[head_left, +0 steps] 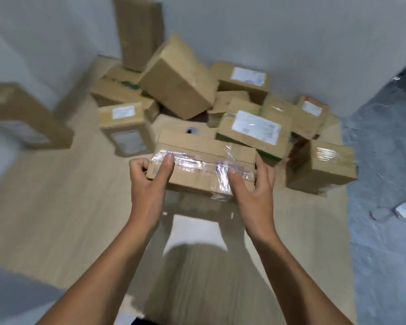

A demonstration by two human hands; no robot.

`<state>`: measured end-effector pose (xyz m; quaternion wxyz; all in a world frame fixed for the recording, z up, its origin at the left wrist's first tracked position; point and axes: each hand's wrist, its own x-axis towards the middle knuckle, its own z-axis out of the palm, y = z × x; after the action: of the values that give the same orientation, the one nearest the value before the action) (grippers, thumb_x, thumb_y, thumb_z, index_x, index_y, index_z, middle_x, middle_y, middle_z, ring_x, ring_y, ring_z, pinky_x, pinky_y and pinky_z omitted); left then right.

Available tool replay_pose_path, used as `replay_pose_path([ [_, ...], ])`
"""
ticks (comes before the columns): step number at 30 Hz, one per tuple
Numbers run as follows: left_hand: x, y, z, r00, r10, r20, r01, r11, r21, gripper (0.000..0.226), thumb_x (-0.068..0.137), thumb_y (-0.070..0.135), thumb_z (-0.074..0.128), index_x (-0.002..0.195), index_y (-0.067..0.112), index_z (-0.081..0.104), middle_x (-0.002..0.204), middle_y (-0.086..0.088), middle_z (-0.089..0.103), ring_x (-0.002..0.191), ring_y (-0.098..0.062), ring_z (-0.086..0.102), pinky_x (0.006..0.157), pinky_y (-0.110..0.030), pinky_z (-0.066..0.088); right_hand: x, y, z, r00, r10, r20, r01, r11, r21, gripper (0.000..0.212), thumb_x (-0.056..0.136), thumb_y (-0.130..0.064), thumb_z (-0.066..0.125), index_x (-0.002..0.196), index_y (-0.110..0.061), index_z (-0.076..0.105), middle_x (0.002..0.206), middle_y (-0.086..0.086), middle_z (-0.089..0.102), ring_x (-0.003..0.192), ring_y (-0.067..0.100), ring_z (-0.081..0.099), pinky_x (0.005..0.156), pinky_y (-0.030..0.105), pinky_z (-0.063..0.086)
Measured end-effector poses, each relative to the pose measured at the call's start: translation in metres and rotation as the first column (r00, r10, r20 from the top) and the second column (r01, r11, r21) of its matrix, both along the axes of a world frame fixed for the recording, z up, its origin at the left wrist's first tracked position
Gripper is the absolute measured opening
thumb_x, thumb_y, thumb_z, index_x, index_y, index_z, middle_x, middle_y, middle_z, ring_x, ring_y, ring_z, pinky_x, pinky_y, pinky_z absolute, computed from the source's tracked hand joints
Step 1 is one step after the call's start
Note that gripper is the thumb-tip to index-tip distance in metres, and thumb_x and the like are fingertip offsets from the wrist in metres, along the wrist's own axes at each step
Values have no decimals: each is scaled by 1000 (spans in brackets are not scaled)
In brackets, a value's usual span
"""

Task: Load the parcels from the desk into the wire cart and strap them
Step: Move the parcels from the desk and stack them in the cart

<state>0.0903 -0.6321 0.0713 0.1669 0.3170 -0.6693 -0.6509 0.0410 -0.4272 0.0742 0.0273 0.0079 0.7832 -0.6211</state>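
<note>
Both your hands grip one taped parcel [204, 165]: left hand [148, 181] curls round its left end, right hand [253, 186] clasps the right end, thumbs on top. It hangs above the desk [56, 195], near the parcel pile [197, 95] at the far side.

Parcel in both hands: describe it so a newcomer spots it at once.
On the light wooden desk, brown boxes pile against the white wall. At the pile's near edge, the left hand and right hand hold a flat parcel by its ends. Only it has purple-printed clear tape across its top.
</note>
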Motion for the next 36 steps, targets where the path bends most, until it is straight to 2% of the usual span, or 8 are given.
replay_pose_path([
  [3,75,-24,-10,979,201,42,-203,975,85,65,69,76,79,99,30,44,109,-11,62,99,-20,62,101,-64,49,24,-39,-4,972,235,22,-235,972,17,76,82,-58,70,151,-35,47,132,-23,41,129,-7,45,105,11,36],
  [7,177,-37,-15,885,465,18,-461,871,168,49,75,53,80,119,44,59,134,-6,66,125,-27,64,109,-56,49,73,-99,-8,840,538,70,-540,842,11,71,84,-51,70,149,-38,47,138,-15,44,121,-18,46,102,7,38],
  [13,362,-25,-35,671,740,49,-730,648,220,56,77,58,78,130,46,63,124,8,74,115,-15,70,105,-48,54,202,-170,-16,476,870,130,-879,475,47,69,89,-49,67,152,-39,40,146,-9,49,135,7,49,114,46,45],
  [17,479,23,-50,380,925,18,-897,363,252,38,75,58,79,110,62,67,114,21,75,107,0,71,89,-23,55,314,-187,-23,176,974,145,-976,153,155,72,99,-43,68,160,-30,33,151,-1,46,140,13,46,119,48,39],
  [23,642,147,-76,-91,991,96,-944,-117,308,56,68,73,80,119,64,58,146,6,59,133,-16,58,113,-42,45,508,-156,-33,-214,951,224,-931,-268,247,81,84,-63,60,158,-40,35,151,-6,43,138,15,47,120,45,37],
  [28,729,260,-105,-482,862,158,-797,-506,330,47,74,67,76,118,60,62,127,7,69,115,-12,68,87,-28,56,643,-103,-54,-596,763,250,-738,-643,204,76,93,-51,64,160,-33,33,162,-4,38,151,18,34,125,50,29],
  [33,753,343,-148,-628,735,256,-633,-674,380,37,92,43,76,125,35,62,122,7,72,106,-9,72,75,-26,58,735,-77,-99,-802,488,344,-399,-867,299,79,98,-47,67,164,-35,24,160,-7,33,145,4,29,121,30,24],
  [36,753,372,-182,-649,656,385,-484,-746,457,30,95,36,73,120,33,54,122,0,73,86,-1,74,60,-17,55,774,-70,-146,-825,266,498,-169,-958,232,86,97,-51,67,165,-37,16,168,-7,21,152,9,22,125,40,24],
])
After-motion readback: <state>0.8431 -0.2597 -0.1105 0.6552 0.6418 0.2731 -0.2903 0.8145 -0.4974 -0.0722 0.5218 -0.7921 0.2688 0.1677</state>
